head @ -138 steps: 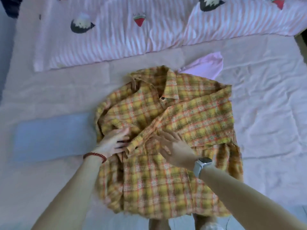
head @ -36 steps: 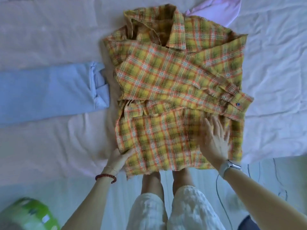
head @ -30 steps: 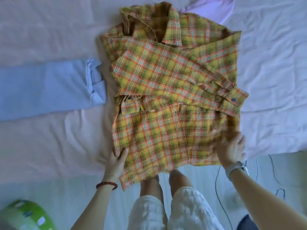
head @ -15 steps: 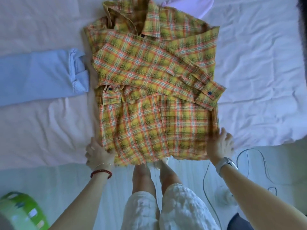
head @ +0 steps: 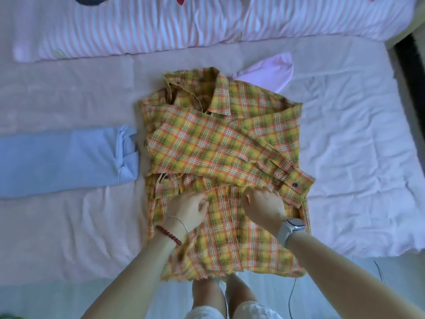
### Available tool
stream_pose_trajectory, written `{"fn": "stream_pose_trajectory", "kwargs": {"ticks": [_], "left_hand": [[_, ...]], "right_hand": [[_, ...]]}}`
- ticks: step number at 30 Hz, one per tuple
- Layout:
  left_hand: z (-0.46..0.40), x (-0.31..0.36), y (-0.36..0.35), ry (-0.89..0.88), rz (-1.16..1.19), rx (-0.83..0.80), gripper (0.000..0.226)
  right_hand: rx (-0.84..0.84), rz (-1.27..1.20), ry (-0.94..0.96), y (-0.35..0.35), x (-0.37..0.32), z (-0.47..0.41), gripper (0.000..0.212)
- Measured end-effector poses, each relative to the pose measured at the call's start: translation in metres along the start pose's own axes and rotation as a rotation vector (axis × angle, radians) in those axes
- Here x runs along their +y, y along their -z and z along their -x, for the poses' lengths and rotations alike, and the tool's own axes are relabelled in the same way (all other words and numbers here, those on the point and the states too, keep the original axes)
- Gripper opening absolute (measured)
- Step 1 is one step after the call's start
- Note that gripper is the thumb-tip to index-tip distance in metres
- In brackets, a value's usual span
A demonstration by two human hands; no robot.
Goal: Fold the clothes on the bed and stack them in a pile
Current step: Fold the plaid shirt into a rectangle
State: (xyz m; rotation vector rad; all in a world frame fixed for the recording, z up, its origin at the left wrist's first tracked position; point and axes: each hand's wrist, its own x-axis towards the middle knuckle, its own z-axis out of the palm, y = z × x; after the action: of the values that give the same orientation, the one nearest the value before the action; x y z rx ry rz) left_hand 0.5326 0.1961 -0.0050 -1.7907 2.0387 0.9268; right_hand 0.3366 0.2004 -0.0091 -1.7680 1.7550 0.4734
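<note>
- Yellow-and-orange plaid button-up shirt: lying flat, collar away from the person, near the middle of the pale pink wrinkled bed sheet; lower hem hanging over the near edge of the bed.
- Both sleeves: crossed over the chest, buttoned cuff of the upper sleeve lying at the right side; likely so placed to narrow the garment to a rectangle before the lengthwise fold.
- Left hand: resting on the lower front panel just below the crossed sleeves, fingers curled and pinching a fold of plaid cloth.
- Right hand: beside the left, close but apart, fingers curled likewise and gripping the cloth just under the cuff.
- Grip at mid-body, judged: sets a fold line across the shirt, so that the lower half can be doubled.
- Folded light blue garment: lying to the left, just beside the plaid shirt; probably the base of the pile.
- Pale lilac cloth: showing beyond the collar, partly hidden under the shirt; fold state not determinable.
- Pink-and-white striped quilt: along the far side of the bed, well apart from the work.
- Remaining, judged: cross fold, then transfer to the pile.
</note>
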Motion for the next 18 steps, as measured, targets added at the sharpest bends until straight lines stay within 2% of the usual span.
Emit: {"fn": "stream_pose_trajectory", "kwargs": {"ticks": [3,4,8,12,14,16,17,18], "left_hand": [[-0.059,-0.027,0.053,-0.039,0.039,0.408,0.032],[-0.079,-0.034,0.071,-0.006,0.019,0.477,0.036],[-0.17,-0.075,0.119,0.082,-0.05,0.398,0.056],[-0.225,-0.095,0.131,0.059,-0.007,0.361,0.056],[-0.231,-0.099,0.128,-0.053,0.071,0.501,0.041],[-0.237,-0.102,0.13,-0.226,0.113,0.692,0.026],[-0.24,-0.103,0.135,-0.306,0.091,0.706,0.027],[-0.244,-0.104,0.14,-0.355,0.051,0.639,0.033]], "right_hand": [[0.3,-0.07,0.121,0.059,-0.015,-0.059,0.038],[0.348,-0.06,0.162,0.075,-0.017,-0.077,0.039],[0.383,0.004,0.141,0.114,-0.015,-0.168,0.046],[0.398,0.0,0.125,0.137,-0.016,-0.235,0.053],[0.43,0.089,0.253,0.141,-0.023,-0.247,0.058],[0.465,0.231,0.487,0.144,-0.03,-0.252,0.063],[0.447,0.317,0.6,0.145,-0.033,-0.252,0.059],[0.394,0.409,0.68,0.145,-0.036,-0.251,0.051]]}}
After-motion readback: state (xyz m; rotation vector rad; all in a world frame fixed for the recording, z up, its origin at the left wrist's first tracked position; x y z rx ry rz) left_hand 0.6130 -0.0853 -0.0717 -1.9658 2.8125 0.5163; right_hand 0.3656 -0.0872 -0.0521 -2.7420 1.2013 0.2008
